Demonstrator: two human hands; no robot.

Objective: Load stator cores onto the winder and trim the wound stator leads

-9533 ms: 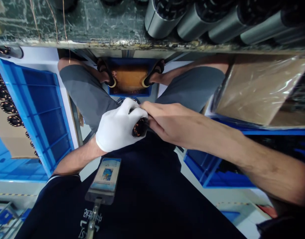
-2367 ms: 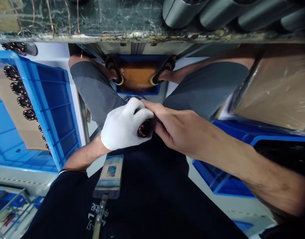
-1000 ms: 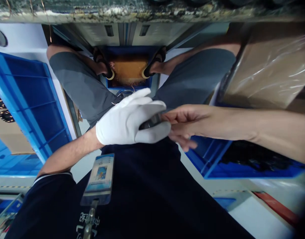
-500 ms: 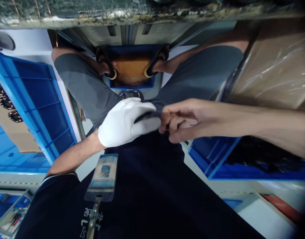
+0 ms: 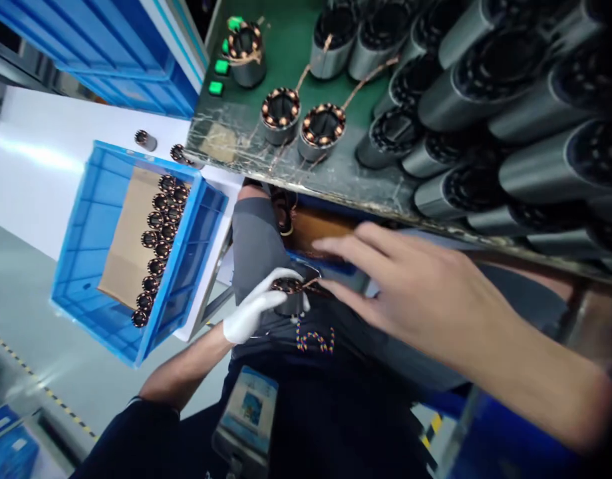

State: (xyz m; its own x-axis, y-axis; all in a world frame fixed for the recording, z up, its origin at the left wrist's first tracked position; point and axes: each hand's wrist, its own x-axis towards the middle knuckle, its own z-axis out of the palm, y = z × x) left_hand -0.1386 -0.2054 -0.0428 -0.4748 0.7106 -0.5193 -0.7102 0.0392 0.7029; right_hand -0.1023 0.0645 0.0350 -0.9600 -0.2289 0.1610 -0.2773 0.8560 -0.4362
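A small stator (image 5: 288, 295), cylindrical w/ grey metal shell and copper windings round a dark bore, is held low over the lap. Its open end is turned up toward the camera, slightly tilted. Thin copper lead wires (image 5: 313, 285) are seen trailing off its right side. Body partly hidden by white glove.

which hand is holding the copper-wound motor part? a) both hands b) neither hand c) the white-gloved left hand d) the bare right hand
c: the gloved left hand has its grip around the wound stator in the lap, while the bare right hand is spread open beside it, holding nothing.
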